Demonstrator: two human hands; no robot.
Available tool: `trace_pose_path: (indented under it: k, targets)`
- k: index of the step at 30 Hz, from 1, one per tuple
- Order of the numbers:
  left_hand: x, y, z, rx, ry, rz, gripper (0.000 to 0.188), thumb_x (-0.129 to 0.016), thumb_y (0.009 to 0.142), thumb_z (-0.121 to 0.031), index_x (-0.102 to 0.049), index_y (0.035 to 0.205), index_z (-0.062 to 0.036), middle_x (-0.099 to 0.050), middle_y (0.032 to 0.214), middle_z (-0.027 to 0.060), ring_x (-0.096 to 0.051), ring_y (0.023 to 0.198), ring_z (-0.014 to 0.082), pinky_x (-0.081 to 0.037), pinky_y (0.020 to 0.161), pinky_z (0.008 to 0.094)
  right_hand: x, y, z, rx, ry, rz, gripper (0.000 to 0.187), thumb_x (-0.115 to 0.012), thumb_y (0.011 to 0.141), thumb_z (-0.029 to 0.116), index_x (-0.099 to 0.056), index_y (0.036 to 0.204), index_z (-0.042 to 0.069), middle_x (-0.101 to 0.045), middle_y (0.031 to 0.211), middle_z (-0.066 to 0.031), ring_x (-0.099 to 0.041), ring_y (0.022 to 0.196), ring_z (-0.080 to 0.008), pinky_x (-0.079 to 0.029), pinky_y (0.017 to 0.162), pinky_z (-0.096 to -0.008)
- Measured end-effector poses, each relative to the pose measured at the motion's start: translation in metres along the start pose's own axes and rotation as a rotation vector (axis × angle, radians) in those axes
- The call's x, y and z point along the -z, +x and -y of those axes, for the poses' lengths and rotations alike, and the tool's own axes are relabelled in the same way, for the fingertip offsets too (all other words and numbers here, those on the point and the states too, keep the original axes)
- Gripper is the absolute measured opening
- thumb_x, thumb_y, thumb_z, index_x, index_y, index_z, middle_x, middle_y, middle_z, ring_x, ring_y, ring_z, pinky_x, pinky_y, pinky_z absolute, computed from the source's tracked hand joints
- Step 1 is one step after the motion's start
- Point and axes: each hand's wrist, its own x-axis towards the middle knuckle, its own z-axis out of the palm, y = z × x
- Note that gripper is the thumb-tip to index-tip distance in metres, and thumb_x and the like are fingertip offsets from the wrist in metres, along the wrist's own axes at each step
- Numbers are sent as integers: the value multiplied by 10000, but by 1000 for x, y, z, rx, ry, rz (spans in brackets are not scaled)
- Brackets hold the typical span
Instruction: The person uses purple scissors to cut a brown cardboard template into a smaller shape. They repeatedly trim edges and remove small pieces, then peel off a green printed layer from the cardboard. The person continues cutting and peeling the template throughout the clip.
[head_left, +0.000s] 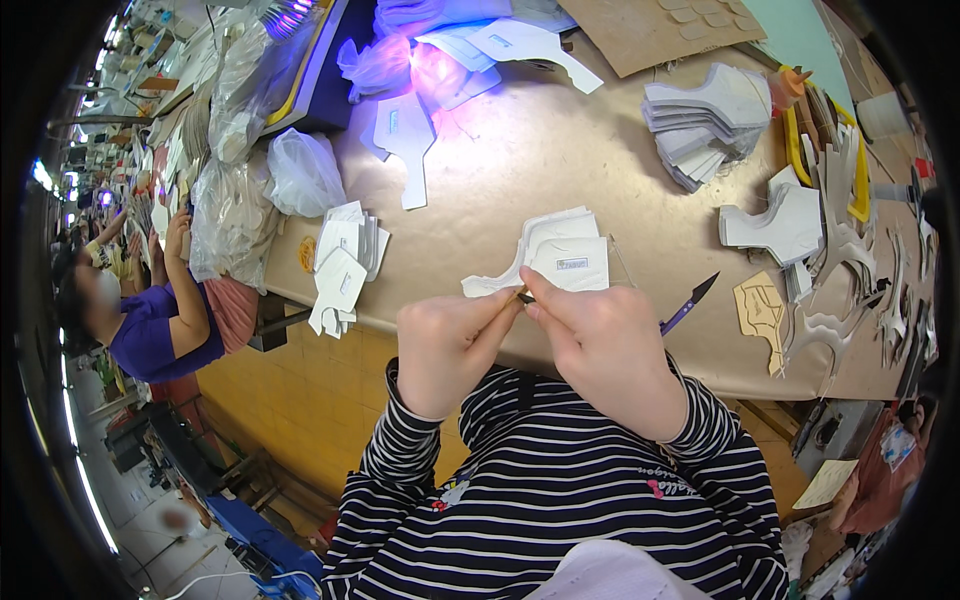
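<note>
The person's black shirt has white stripes, with letters and small pink pictures printed on the front. Both arms come up from the bottom in striped sleeves, and the wrists bend in so the hands meet over the table's near edge. The fingers of the left hand and the right hand are curled in, pinching a small dark thing where their tips come together; it is too small to tell what it is. Just past the fingertips, white pieces lie flat on the brown table, one partly over another. They have smooth, curvy edges, and the top one has a little blue-gray box-shaped label with tiny print. To the right is a small knife with a purple handle and a dark blade, and past it a tan cutout with lines drawn on it. A stack of white cutouts on the left has small labels too. Farther away, a big white shape wears a blue label, near a clear plastic bag.
</note>
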Motion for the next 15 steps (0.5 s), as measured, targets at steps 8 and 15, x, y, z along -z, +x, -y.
trace_pose_path:
  k: [8,15]
  targets:
    - [-22,0,-15,-100,198,-274,142,-711,762,-16,-707,901,14,-548,561,136,-535,450,244,-386,447,321,-15,2,3,-19,47,-165,316,-635,846,87,-659,1157,35,-642,722,-191,-643,616,-318,-492,553,-370]
    - [-8,0,-4,-92,101,-120,139,-695,784,-44,-710,917,-5,-607,616,116,-580,502,234,-423,465,319,-9,1,-4,77,3,-134,313,-639,833,72,-662,1142,21,-646,714,-178,-648,613,-309,-495,546,-367]
